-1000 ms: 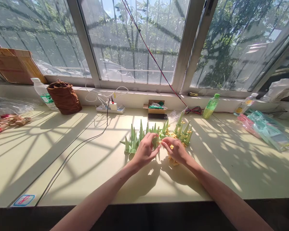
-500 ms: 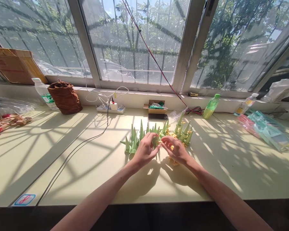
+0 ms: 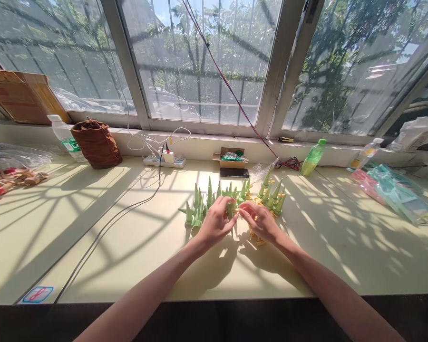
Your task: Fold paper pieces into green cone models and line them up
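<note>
My left hand (image 3: 217, 219) is curled round a green cone-shaped piece (image 3: 230, 210), whose pointed tip faces down. Close by on the right, my right hand (image 3: 259, 222) pinches a small yellow piece (image 3: 237, 210) against the cone's side; the exact contact is hidden by the fingers. Several plain green cones (image 3: 188, 213) stand on the table behind and left of my left hand. More green cones (image 3: 279, 206) stand behind my right hand with yellow bits among them. Loose yellow pieces (image 3: 259, 241) lie partly hidden under my right hand.
Behind the cones are a small open carton (image 3: 232, 164) and a dark phone-like slab (image 3: 234, 173). A power strip (image 3: 164, 163) trails a black cable (image 3: 128, 207) to the front edge. A brown bag (image 3: 96, 144) and a green bottle (image 3: 313, 157) stand near the window.
The fingers of my right hand have shifted slightly at the small yellow piece. My left hand and the standing cones stay in place.
</note>
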Action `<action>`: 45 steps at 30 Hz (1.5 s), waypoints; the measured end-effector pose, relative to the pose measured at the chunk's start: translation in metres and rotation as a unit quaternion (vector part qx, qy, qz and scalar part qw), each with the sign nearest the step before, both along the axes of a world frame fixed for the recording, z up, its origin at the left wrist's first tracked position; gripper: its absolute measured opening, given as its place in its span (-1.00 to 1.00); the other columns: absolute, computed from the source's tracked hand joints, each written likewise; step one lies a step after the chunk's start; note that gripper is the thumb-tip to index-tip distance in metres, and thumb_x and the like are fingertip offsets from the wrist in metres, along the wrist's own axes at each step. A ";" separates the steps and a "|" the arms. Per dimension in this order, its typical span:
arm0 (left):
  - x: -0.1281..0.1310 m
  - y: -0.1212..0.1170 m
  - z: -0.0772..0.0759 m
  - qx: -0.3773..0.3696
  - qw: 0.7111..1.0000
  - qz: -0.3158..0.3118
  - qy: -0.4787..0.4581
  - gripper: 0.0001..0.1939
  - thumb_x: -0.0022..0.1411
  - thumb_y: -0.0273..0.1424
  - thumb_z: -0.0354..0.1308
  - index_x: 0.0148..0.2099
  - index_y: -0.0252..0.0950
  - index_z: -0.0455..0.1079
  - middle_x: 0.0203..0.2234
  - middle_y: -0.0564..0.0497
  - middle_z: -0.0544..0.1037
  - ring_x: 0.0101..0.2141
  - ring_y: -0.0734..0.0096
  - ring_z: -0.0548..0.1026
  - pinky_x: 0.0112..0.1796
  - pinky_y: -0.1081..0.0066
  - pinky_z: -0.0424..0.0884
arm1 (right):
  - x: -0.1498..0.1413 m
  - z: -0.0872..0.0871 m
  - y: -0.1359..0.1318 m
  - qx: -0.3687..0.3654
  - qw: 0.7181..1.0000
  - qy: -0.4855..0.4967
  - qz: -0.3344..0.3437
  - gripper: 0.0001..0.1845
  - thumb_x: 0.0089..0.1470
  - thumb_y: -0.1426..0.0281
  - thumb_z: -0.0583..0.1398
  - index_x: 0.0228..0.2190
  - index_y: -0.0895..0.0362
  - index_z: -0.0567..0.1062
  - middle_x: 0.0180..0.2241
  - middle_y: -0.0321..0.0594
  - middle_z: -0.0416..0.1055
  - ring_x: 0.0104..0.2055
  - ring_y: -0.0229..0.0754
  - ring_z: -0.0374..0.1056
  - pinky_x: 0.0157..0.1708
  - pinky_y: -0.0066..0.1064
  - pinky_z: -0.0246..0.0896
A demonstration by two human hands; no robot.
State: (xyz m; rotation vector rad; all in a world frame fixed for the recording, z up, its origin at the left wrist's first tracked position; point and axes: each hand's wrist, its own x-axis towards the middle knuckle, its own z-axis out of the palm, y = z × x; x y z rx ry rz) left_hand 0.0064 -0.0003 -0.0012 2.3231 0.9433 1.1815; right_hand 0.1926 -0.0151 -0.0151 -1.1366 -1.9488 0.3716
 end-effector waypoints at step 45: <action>-0.001 0.000 0.000 -0.013 1.000 -0.005 -0.010 -0.74 0.21 -0.46 0.15 -0.04 -0.29 0.27 -0.24 -0.01 0.40 -0.54 0.58 0.29 -0.49 0.49 0.29 | 0.000 0.002 -0.002 0.019 1.000 -0.002 0.018 -0.85 0.23 0.30 0.12 -0.23 0.11 0.41 -0.39 -0.23 0.44 -0.40 -0.22 0.36 -0.34 -0.41 0.25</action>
